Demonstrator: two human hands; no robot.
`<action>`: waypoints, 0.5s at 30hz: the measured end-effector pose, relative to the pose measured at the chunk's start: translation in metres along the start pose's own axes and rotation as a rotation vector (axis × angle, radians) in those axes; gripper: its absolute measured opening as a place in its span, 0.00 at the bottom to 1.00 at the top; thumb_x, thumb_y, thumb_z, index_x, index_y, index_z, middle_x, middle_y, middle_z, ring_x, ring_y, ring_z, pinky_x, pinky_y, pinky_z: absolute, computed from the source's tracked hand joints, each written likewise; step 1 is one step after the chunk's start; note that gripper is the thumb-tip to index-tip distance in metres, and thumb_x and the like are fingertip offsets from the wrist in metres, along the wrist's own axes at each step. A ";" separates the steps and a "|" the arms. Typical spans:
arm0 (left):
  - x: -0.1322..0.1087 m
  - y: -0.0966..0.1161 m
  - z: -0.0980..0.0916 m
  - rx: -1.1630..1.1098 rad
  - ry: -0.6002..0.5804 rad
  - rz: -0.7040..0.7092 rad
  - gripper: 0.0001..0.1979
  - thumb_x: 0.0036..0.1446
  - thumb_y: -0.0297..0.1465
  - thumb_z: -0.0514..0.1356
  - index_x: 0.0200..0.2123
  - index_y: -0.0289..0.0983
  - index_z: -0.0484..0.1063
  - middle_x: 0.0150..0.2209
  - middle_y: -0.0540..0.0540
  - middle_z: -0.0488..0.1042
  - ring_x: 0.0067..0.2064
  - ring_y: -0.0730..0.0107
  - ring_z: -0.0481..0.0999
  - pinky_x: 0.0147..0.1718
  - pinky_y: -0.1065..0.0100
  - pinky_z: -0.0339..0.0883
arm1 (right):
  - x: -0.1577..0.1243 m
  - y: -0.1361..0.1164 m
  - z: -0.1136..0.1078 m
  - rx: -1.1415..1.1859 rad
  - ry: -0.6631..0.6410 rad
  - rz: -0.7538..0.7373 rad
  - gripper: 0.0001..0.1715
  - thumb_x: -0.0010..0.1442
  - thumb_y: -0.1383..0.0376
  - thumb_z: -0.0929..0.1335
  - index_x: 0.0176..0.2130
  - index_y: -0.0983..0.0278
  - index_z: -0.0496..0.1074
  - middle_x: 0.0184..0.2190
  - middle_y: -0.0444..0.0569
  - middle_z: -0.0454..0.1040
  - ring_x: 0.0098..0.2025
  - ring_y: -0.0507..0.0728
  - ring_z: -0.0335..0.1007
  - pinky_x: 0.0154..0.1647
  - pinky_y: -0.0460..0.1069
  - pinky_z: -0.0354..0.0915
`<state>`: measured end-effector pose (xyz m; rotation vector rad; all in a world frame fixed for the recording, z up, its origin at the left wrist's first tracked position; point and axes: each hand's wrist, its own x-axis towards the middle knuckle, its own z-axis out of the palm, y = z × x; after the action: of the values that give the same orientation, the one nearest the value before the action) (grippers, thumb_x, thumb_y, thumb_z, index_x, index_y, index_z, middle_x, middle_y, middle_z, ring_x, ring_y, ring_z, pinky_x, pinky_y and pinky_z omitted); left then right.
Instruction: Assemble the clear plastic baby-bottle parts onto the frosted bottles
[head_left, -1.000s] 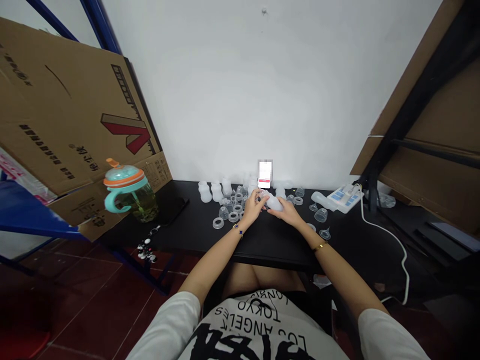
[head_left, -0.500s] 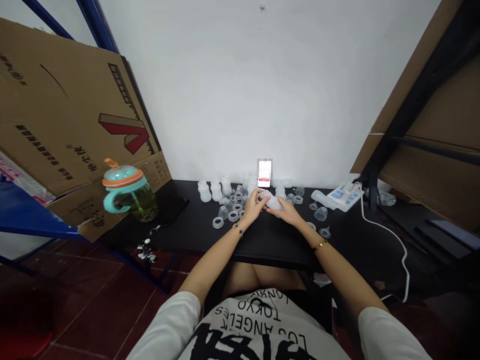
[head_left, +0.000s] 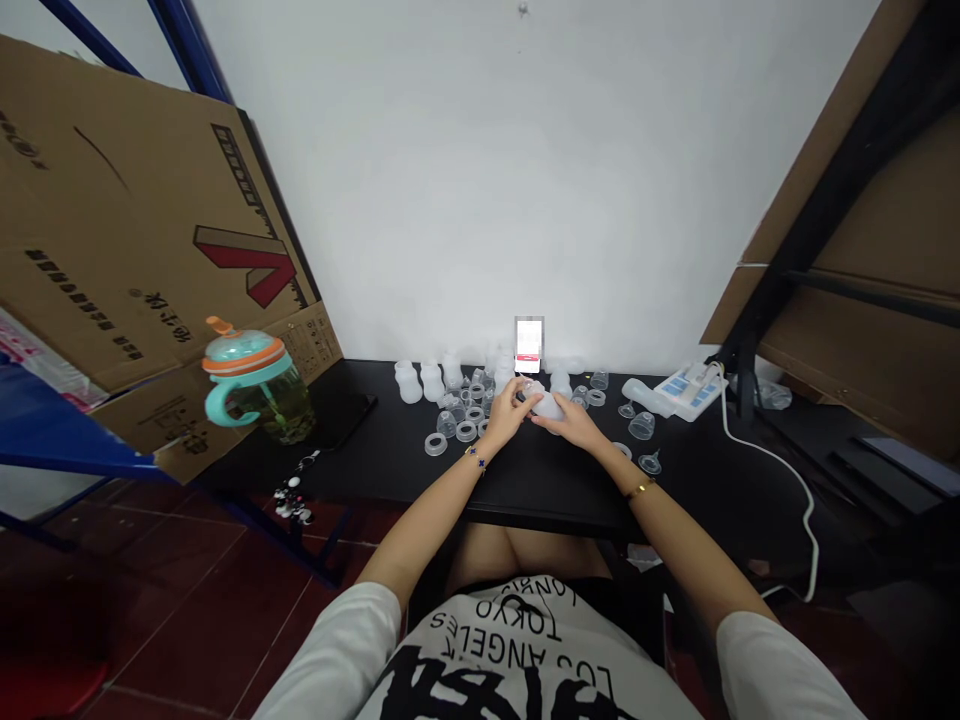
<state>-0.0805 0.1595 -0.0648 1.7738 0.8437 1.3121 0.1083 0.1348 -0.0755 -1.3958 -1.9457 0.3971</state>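
A translucent plastic bottle (head_left: pixel 548 403) lies tilted between both hands above the black table (head_left: pixel 525 480). My right hand (head_left: pixel 571 424) wraps round its body from below. My left hand (head_left: pixel 508 413) is closed on the bottle's neck end, fingers pinched round a small clear part there. Several clear rings (head_left: pixel 436 444), caps and empty bottles (head_left: pixel 409 384) lie scattered just left of and behind my hands. Clear nipples and cups (head_left: pixel 642 428) sit to the right.
A phone (head_left: pixel 529 346) stands against the white wall behind the parts. A teal and orange sippy cup (head_left: pixel 251 384) sits at the table's left end, by a leaning cardboard box (head_left: pixel 142 240). A white power strip (head_left: pixel 688 390) with its cable lies at right.
Both hands with the bottle have stayed in nearly the same place; the fingers of my left hand have shifted slightly on the neck end.
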 end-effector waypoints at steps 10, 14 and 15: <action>0.001 -0.001 -0.001 -0.016 0.030 0.042 0.23 0.56 0.42 0.67 0.53 0.39 0.74 0.53 0.42 0.72 0.25 0.82 0.71 0.24 0.74 0.66 | 0.002 0.004 0.003 0.001 0.031 -0.060 0.29 0.55 0.40 0.70 0.40 0.61 0.71 0.37 0.47 0.76 0.38 0.61 0.71 0.39 0.52 0.64; 0.003 -0.003 0.000 -0.120 0.014 -0.034 0.31 0.52 0.41 0.70 0.57 0.40 0.68 0.52 0.42 0.72 0.23 0.84 0.70 0.21 0.75 0.64 | 0.004 0.006 0.003 -0.026 0.066 -0.098 0.28 0.56 0.40 0.70 0.39 0.61 0.71 0.37 0.49 0.74 0.39 0.60 0.70 0.39 0.52 0.64; 0.004 -0.004 0.000 -0.151 0.008 -0.051 0.33 0.50 0.40 0.71 0.58 0.40 0.67 0.52 0.41 0.72 0.22 0.84 0.71 0.20 0.76 0.63 | 0.004 0.007 0.004 -0.034 0.074 -0.097 0.28 0.56 0.40 0.70 0.38 0.61 0.71 0.37 0.49 0.73 0.38 0.60 0.69 0.39 0.52 0.64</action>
<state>-0.0802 0.1651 -0.0664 1.6203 0.7684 1.3151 0.1098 0.1416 -0.0808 -1.3122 -1.9587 0.2641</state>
